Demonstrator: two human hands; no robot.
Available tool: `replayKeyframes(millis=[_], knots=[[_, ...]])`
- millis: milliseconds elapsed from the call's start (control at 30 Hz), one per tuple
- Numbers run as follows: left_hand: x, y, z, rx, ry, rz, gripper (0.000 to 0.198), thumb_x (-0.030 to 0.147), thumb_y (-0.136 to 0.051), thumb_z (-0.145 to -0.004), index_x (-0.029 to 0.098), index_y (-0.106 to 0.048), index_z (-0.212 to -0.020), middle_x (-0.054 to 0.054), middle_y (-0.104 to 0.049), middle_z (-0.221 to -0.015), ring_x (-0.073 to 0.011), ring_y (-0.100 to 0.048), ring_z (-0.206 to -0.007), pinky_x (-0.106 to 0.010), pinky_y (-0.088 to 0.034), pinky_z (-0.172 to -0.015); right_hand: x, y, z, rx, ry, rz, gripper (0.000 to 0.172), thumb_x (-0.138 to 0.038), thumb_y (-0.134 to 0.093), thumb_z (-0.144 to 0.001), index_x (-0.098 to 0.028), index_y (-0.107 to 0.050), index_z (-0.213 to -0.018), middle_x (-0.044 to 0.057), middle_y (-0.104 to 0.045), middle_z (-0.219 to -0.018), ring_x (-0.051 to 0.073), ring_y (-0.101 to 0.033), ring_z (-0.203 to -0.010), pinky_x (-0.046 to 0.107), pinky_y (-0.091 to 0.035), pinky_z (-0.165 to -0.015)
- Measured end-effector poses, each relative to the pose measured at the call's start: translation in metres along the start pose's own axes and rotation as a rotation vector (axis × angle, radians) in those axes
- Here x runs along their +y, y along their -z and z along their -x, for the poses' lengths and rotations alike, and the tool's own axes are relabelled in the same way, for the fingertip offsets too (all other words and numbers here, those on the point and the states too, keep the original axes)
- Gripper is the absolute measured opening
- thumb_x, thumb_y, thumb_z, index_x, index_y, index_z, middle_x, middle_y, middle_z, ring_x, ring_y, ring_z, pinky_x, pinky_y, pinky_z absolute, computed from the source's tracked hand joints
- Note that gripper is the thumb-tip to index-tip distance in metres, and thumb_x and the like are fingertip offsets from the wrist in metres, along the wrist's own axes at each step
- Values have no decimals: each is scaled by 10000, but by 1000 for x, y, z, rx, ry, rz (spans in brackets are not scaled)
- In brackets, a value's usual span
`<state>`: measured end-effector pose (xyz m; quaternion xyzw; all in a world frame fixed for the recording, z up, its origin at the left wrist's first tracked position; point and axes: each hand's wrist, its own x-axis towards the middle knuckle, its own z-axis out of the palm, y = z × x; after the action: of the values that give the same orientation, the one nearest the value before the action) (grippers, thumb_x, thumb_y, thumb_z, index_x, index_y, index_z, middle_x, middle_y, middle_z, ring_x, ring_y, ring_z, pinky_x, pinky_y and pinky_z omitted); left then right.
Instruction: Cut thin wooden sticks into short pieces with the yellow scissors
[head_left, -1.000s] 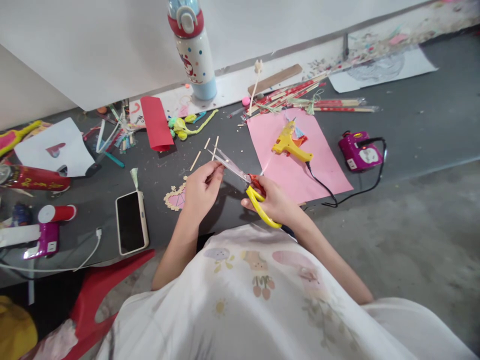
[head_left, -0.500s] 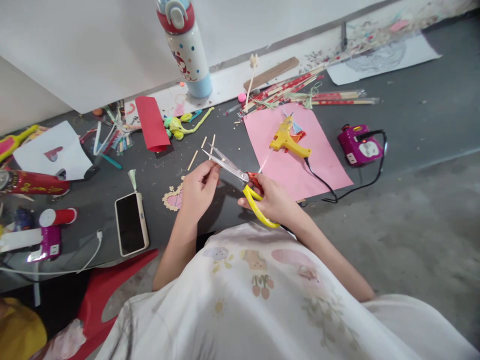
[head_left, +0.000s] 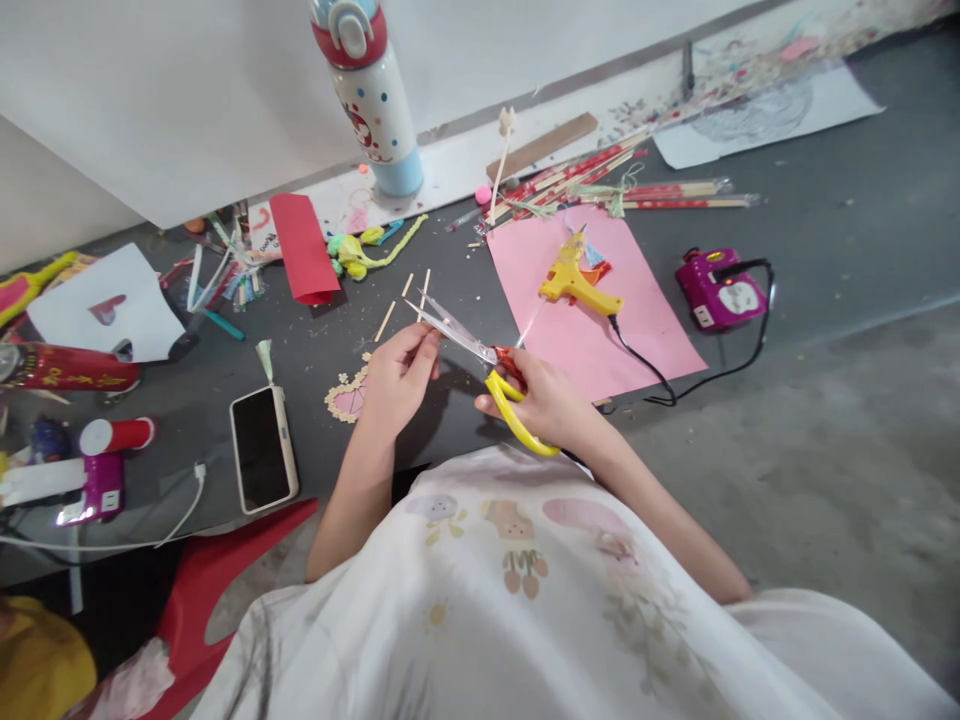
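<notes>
My right hand (head_left: 541, 398) is closed round the yellow and orange handles of a pair of scissors (head_left: 519, 418). The blades are parted and point up and left, reaching over the fingertips of my left hand (head_left: 405, 375). Those fingers are pinched together; whatever they hold is too small to make out. Beside my left wrist lies a pink heart-shaped piece (head_left: 348, 400) edged with small pale wooden bits, partly covered by the hand. Thin wooden sticks (head_left: 385, 321) rest on the dark table just beyond the blades.
On pink paper (head_left: 630, 355) lies a yellow glue gun (head_left: 577, 280), its cord running to a purple power socket (head_left: 721, 290). A phone (head_left: 262, 448) is at left. At the back stand a water bottle (head_left: 382, 110) and wrapped sticks (head_left: 562, 178). A red can (head_left: 67, 366) lies far left.
</notes>
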<state>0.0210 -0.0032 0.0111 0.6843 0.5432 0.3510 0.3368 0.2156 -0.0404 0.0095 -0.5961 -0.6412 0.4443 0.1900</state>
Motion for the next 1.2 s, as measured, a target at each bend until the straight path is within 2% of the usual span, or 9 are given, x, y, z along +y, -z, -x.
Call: replayKeyframes(millis=[367, 533, 733, 833, 900, 967, 1033, 1133, 1200], knots=[[-1, -2, 4, 34, -47, -171, 251, 341, -463, -938, 189, -663, -934, 25, -585, -614, -82, -519, -544, -192, -407, -566, 5, 0, 1, -54, -11, -9, 569, -648, -610, -723, -163, -541, -1013, 31, -608, -822, 151, -536, -684, 267, -392, -618], [2, -3, 5, 38, -45, -205, 286, 363, -445, -945, 189, -669, -975, 0, -642, -687, -101, -568, -614, -205, -433, -625, 5, -1, 0, -56, -7, 4, 510, -623, -595, -750, -168, -555, -976, 36, -621, -826, 151, -544, -686, 259, -384, -616], [-2, -2, 3, 12, -23, -213, 303, 377, -430, -950, 193, -666, -1000, -1, -654, -709, -101, -567, -608, -207, -424, -609, 5, -2, -3, -19, -27, 45, 420, -552, -576, -788, -172, -577, -967, 27, -630, -775, 154, -548, -669, 254, -363, -607], [-2, -2, 0, 8, -44, -286, 307, 371, -408, -957, 205, -655, -1032, -9, -660, -746, -113, -577, -640, -222, -426, -627, 2, -4, -6, -1, -69, 63, 398, -568, -560, -788, -183, -558, -886, 26, -624, -753, 157, -545, -660, 257, -360, -602], [4, -2, -2, 113, -103, -438, 295, 354, -418, -950, 202, -640, -1069, -47, -668, -874, -152, -603, -790, -262, -441, -740, 2, -7, -10, 9, -90, 58, 393, -585, -546, -785, -194, -529, -820, 20, -613, -731, 153, -530, -636, 257, -355, -582], [17, -5, -2, 293, -200, -586, 291, 330, -448, -932, 185, -613, -1122, -102, -636, -1037, -208, -574, -982, -334, -413, -888, 3, -10, -16, 19, -101, 12, 382, -585, -523, -794, -203, -506, -786, 10, -599, -706, 147, -516, -609, 256, -354, -554], [32, -11, -1, 386, -332, -611, 283, 296, -462, -918, 172, -589, -1139, -116, -610, -1079, -224, -542, -1040, -368, -382, -946, 7, -14, -23, 35, -87, -54, 347, -549, -499, -819, -205, -498, -772, 12, -592, -697, 149, -527, -609, 261, -374, -546], [53, -26, 1, 196, -604, -509, 218, 245, -459, -906, 178, -579, -1076, -70, -636, -983, -192, -550, -944, -343, -400, -901, 12, -22, -30, 111, -7, -83, 291, -439, -398, -895, -204, -519, -776, 52, -586, -751, 181, -586, -727, 298, -438, -609], [59, -40, 1, 39, -748, -480, 208, 252, -468, -900, 182, -574, -1063, -53, -644, -961, -191, -539, -913, -341, -403, -869, 10, -30, -31, 207, 8, -45, 347, -359, -263, -942, -209, -543, -803, 86, -558, -799, 215, -601, -852, 343, -464, -657]])
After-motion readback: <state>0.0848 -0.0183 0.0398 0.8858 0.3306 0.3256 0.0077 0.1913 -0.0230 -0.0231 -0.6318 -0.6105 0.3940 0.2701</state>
